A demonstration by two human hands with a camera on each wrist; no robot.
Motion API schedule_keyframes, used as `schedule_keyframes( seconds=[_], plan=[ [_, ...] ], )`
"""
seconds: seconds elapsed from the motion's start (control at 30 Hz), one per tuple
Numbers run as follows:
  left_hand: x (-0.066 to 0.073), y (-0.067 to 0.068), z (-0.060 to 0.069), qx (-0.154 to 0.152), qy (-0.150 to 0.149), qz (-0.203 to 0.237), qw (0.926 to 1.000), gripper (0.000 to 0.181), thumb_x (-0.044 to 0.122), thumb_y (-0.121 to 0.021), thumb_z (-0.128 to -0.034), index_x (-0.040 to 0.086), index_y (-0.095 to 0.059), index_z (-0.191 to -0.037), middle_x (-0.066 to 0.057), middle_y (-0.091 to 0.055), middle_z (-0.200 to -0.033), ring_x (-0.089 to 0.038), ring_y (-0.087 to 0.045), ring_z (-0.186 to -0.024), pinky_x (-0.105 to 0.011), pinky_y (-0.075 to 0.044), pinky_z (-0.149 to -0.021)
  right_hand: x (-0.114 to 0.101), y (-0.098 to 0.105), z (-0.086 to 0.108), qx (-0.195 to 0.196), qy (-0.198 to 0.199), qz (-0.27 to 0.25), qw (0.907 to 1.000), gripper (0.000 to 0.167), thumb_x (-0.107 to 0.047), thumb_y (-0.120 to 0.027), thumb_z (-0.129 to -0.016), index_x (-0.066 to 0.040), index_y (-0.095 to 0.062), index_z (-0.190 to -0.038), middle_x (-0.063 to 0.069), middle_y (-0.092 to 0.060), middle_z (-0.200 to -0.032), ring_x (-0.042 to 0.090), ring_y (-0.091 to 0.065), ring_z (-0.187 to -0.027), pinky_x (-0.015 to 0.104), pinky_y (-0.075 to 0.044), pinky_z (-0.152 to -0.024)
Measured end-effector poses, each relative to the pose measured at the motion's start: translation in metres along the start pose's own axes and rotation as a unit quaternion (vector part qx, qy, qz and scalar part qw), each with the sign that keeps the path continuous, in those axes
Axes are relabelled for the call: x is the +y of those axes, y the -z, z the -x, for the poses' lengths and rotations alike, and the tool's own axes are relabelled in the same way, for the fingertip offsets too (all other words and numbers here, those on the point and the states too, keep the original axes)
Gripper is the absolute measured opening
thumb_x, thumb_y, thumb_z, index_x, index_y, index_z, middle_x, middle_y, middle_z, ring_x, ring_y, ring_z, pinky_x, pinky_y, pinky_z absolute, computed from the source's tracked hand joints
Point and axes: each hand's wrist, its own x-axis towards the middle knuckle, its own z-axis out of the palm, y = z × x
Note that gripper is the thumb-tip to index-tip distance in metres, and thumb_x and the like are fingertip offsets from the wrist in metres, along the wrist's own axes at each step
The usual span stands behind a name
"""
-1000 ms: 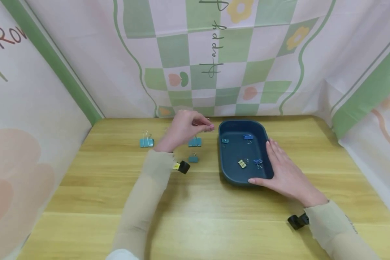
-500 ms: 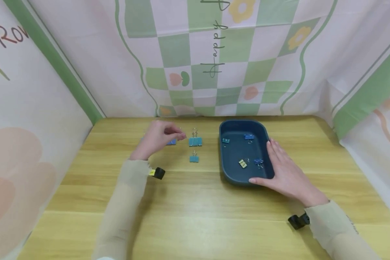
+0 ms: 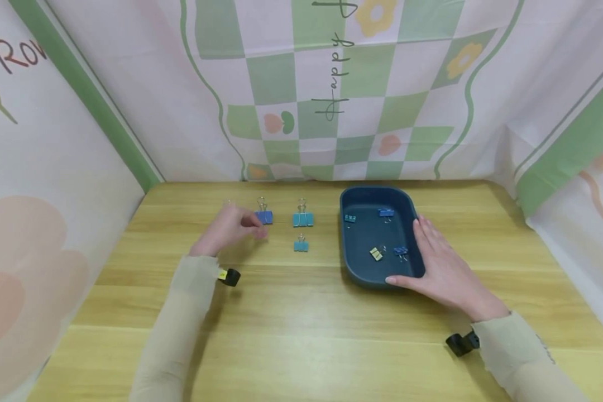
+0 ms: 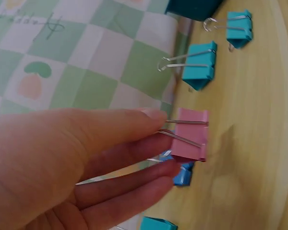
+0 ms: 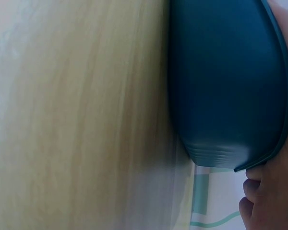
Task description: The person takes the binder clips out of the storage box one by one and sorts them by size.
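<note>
My left hand (image 3: 229,228) pinches a pink binder clip (image 4: 192,135) by its wire handles, between thumb and forefinger. It hangs above the table, in front of a blue binder clip (image 3: 264,217). To the right, a large teal binder clip (image 3: 303,219) stands behind a smaller teal binder clip (image 3: 301,246). Another teal clip (image 4: 158,224) shows at the bottom of the left wrist view; my left hand mostly hides it in the head view. My right hand (image 3: 447,273) rests against the near right corner of a dark blue tray (image 3: 354,267), fingers straight along its side, thumb on the near rim.
Inside the tray lie several small clips: a teal clip (image 3: 349,218), a yellow clip (image 3: 376,254), and two blue clips (image 3: 386,213). A patterned cloth (image 3: 311,123) hangs along the back edge of the wooden table (image 3: 301,335).
From near the tray's left side, my left hand has moved left and a little nearer with the pink binder clip, uncovering the teal and blue clips. My right hand and the tray stay put.
</note>
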Motion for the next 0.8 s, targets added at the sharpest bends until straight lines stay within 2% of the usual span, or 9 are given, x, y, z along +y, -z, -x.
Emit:
schedule_keyframes(
  seconds=[0.13,0.23,0.43,0.67,0.8],
  plan=[
    [-0.006,-0.002,0.002,-0.022,0.03,-0.015,0.9992,0.005,0.017,-0.079,-0.0913,0.013,-0.079,-0.094,0.002,-0.075,-0.091,-0.02,-0.069,-0.09,-0.041,-0.054,-0.09,0.001,-0.001,0.0,0.0,0.0,0.001,1.0,0.13,-0.073,-0.071,-0.08,-0.005,0.005,-0.162,0.008,0.013,-0.168,0.031,0.004,-0.154,0.057,-0.013,-0.12],
    [-0.008,-0.002,0.002,-0.031,0.029,-0.025,0.9988,0.003,0.012,-0.078,-0.0923,0.011,-0.079,-0.094,0.001,-0.075,-0.091,-0.02,-0.069,-0.089,-0.041,-0.054,-0.088,0.001,-0.001,0.0,-0.001,-0.001,0.001,1.0,0.131,-0.073,-0.071,-0.08,-0.005,0.005,-0.162,0.007,0.013,-0.168,0.031,0.004,-0.154,0.058,-0.013,-0.12],
    [-0.01,-0.002,-0.002,-0.04,0.029,-0.02,0.9986,0.006,0.006,-0.074,-0.0935,0.008,-0.078,-0.097,-0.001,-0.075,-0.091,-0.018,-0.07,-0.09,-0.042,-0.052,-0.096,0.001,0.0,0.0,-0.001,-0.003,-0.001,1.0,0.13,-0.073,-0.071,-0.08,-0.005,0.005,-0.162,0.008,0.012,-0.168,0.031,0.004,-0.154,0.059,-0.014,-0.12],
    [-0.015,-0.003,-0.006,-0.026,0.031,-0.04,0.9984,0.009,0.009,-0.074,-0.0946,0.009,-0.079,-0.102,0.001,-0.074,-0.099,-0.02,-0.067,-0.1,-0.042,-0.053,-0.096,0.0,0.0,0.0,-0.001,-0.005,-0.002,1.0,0.13,-0.074,-0.071,-0.08,-0.005,0.005,-0.162,0.006,0.013,-0.168,0.03,0.005,-0.154,0.057,-0.013,-0.12],
    [-0.016,-0.003,-0.007,-0.025,0.04,-0.03,0.9984,0.012,0.01,-0.073,-0.0953,0.008,-0.079,-0.106,-0.001,-0.074,-0.103,-0.022,-0.067,-0.104,-0.043,-0.052,-0.096,0.0,0.0,0.0,-0.002,-0.007,-0.002,1.0,0.13,-0.074,-0.07,-0.08,-0.005,0.005,-0.162,0.006,0.013,-0.168,0.029,0.005,-0.154,0.057,-0.012,-0.121]
  ],
)
